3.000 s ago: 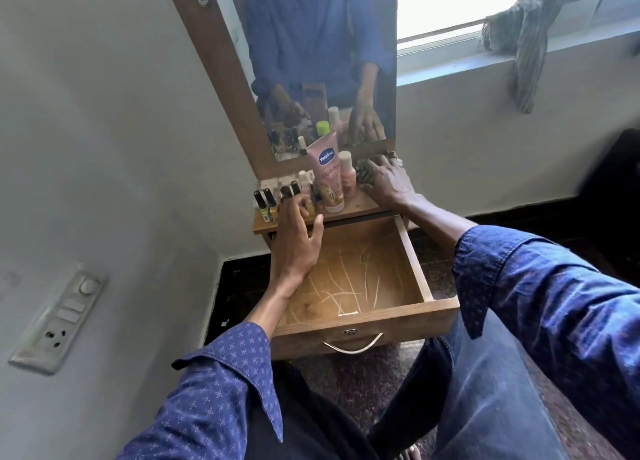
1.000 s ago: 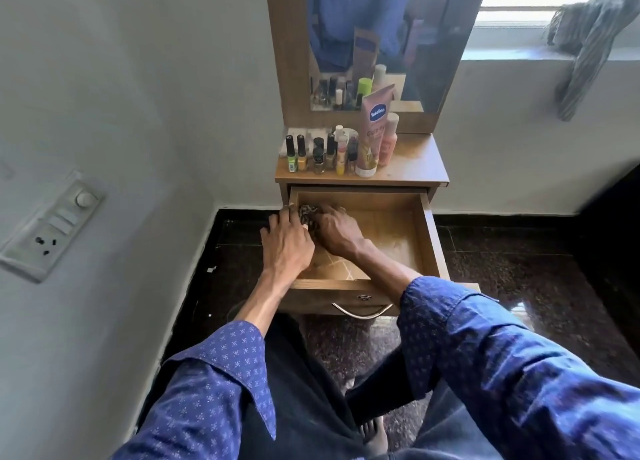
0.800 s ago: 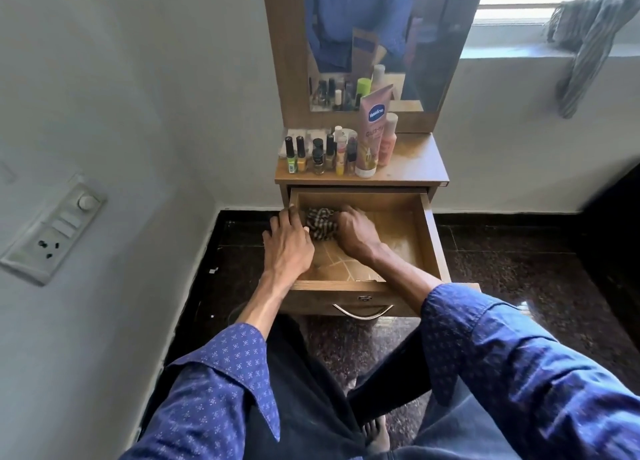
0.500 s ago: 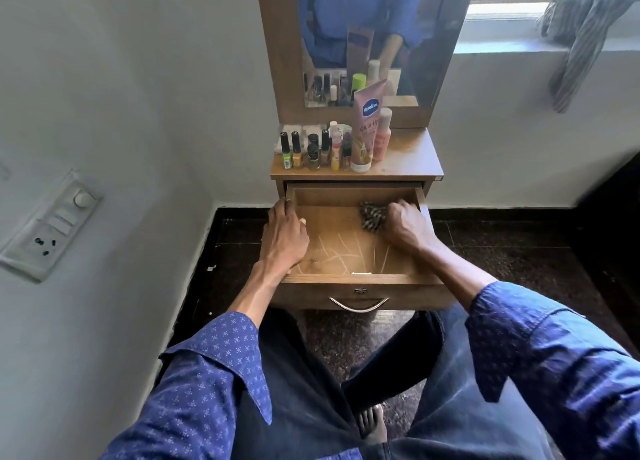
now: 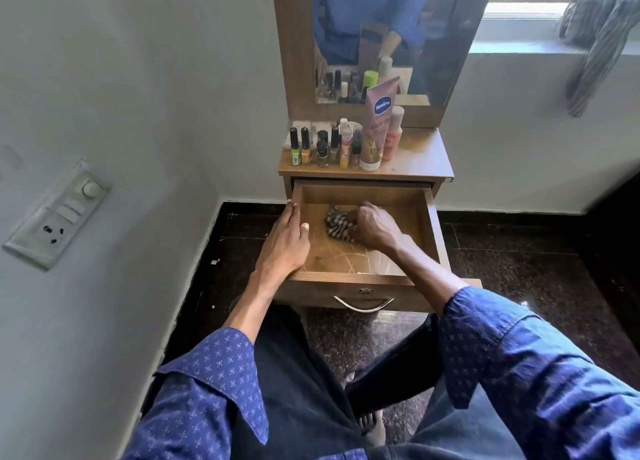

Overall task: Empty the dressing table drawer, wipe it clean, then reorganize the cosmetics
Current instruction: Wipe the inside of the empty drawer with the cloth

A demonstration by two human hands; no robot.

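The wooden drawer (image 5: 431, 224) of the dressing table stands pulled out, with nothing in it but a checked cloth (image 5: 335, 224). My right hand (image 5: 375, 224) grips that cloth and presses it onto the drawer floor near the middle back. My left hand (image 5: 285, 241) rests on the drawer's left wall, fingers straight along the rim and thumb inside. On the table top (image 5: 419, 161) stand several nail polish bottles (image 5: 313, 146), a pink Vaseline tube (image 5: 375, 127) and a peach bottle (image 5: 393, 133).
A mirror (image 5: 374, 36) rises behind the table top. A wall with a switch and socket plate (image 5: 57, 213) is close on the left. Another cloth (image 5: 599, 33) hangs from the window sill at upper right. Dark polished floor (image 5: 519, 251) surrounds the table; my legs are below the drawer.
My right hand brought the cloth from the table top into the drawer, swept it from the left back corner to the right, and has now come back toward the middle. The left hand stays on the left wall.
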